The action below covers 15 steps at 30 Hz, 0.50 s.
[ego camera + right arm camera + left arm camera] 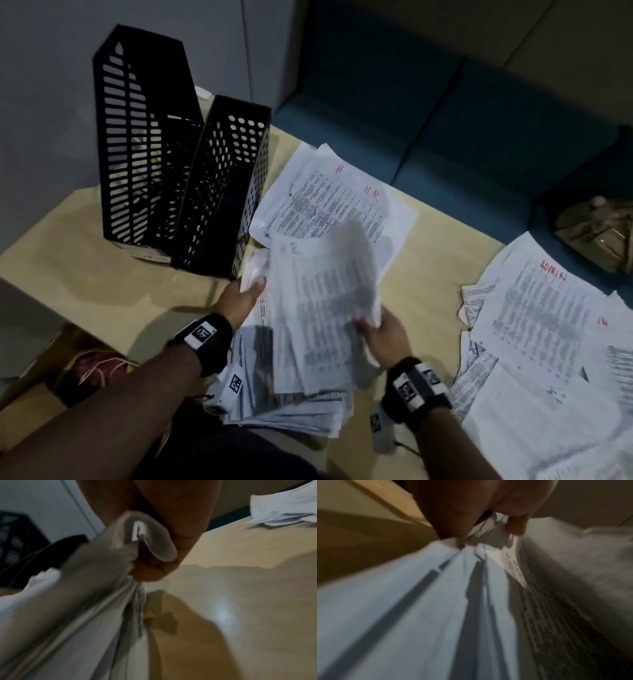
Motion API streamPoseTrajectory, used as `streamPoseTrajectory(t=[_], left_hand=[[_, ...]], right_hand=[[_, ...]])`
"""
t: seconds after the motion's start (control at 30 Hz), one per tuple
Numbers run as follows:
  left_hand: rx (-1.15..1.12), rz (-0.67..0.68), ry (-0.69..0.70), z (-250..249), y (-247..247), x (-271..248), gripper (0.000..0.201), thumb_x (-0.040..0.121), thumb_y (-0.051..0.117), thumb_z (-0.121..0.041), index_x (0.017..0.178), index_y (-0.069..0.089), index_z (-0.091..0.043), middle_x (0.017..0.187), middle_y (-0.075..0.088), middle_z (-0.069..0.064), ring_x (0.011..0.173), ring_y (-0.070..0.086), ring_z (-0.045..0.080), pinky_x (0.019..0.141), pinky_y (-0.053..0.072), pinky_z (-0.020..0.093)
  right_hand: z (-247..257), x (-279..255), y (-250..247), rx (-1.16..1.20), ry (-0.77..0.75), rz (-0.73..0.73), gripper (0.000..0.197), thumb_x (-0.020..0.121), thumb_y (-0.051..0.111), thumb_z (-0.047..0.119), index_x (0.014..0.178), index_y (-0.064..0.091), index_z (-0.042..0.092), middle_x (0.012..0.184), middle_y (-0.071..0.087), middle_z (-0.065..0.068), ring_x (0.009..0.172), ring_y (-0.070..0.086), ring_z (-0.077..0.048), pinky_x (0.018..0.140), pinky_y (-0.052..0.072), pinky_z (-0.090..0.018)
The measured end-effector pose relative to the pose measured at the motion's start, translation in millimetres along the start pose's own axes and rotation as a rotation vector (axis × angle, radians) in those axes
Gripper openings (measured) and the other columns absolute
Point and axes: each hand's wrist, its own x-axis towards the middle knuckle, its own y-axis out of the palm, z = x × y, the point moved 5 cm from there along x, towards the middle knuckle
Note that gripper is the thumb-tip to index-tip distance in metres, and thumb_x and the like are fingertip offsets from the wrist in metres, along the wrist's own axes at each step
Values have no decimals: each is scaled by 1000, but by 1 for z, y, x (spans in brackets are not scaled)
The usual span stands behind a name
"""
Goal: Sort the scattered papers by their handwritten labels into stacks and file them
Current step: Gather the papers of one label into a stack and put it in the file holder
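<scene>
Gripping one paper bundle [318, 308], two hands [245, 294]; two file holders [219, 192].

Bare table [78, 274] left of the file holders [219, 192]; paper piles [548, 325] crowding right.

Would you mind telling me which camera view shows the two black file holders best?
The head view: both black file holders stand whole on the table, their perforated walls sharp. The right wrist view catches only a blurred dark corner of them at its left edge. The left wrist view shows none of them, only papers.
</scene>
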Motion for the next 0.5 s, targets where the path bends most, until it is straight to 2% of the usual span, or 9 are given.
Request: streamPoseTrajectory(t=[0.03, 0.07, 0.13, 0.2, 0.27, 0.33, 0.4, 0.43, 0.5], left_hand=[[-43, 7, 10, 0, 0, -1, 81, 70, 58, -77, 132, 54, -26, 129, 60, -7, 117, 57, 18, 103, 42, 40], [-77, 17, 30, 0, 2, -3, 76, 75, 56, -74, 136, 51, -29, 132, 56, -11, 119, 54, 14, 104, 40, 38], [-96, 28, 65, -3, 4, -6, 71, 82, 59, -62, 143, 40, -31, 134, 49, -13, 120, 50, 14, 104, 38, 36], [-66, 23, 72, -3, 7, -7, 85, 74, 66, -65, 145, 31, -35, 140, 46, -12, 124, 50, 19, 107, 39, 43], [-57, 19, 88, -3, 10, -7, 85, 76, 68, -60, 146, 28, -37, 145, 44, -9, 128, 48, 21, 109, 37, 47], [-88, 20, 66, -4, 13, -8, 80, 83, 62, -56, 149, 24, -32, 151, 38, 2, 134, 42, 29, 110, 35, 51], [-80, 10, 66, -8, 15, -9, 70, 92, 49, -54, 149, 26, -21, 152, 34, 16, 136, 38, 37, 111, 31, 53], [-72, 2, 83, -9, 16, -8, 62, 96, 43, -49, 147, 31, -16, 150, 36, 19, 136, 39, 37, 112, 30, 49], [-90, -8, 105, -11, 15, -7, 52, 101, 37, -42, 144, 38, -13, 150, 39, 12, 137, 38, 28, 111, 28, 37]], right_hand=[[-5, 0, 15, -69, -4, 65, 43, 83, 69, 41, 117, 56, 18, 107, 65, 3, 93, 61, -16, 76, 45, -27], [-8, -1, 26, -93, -14, 102, 55, 77, 73, 47, 119, 54, 18, 111, 63, 6, 99, 61, -16, 82, 48, -28], [-6, 4, 29, -47, -12, 36, 73, 71, 77, 49, 129, 48, 16, 123, 60, 0, 108, 60, -18, 94, 50, -35], [1, 12, 18, 15, 41, -87, 79, 79, 75, 39, 141, 36, 11, 135, 52, -9, 116, 56, -24, 100, 44, -34], [9, 20, 15, 9, 55, -87, 73, 88, 67, 27, 147, 28, 11, 141, 48, -15, 122, 53, -28, 102, 42, -36], [14, 25, 20, -143, -4, -28, 66, 91, 61, 16, 148, 27, 15, 136, 54, -17, 116, 58, -30, 96, 46, -36], [18, 25, 26, -303, -82, 12, 62, 89, 60, 14, 144, 33, 18, 125, 61, -16, 107, 62, -31, 89, 50, -35], [17, 23, 28, -344, -107, 25, 57, 87, 62, 15, 139, 39, 20, 120, 63, -14, 104, 63, -31, 87, 52, -35], [16, 22, 24, -355, -103, 50, 49, 83, 68, 18, 127, 47, 22, 107, 66, -10, 98, 64, -30, 80, 52, -32]])
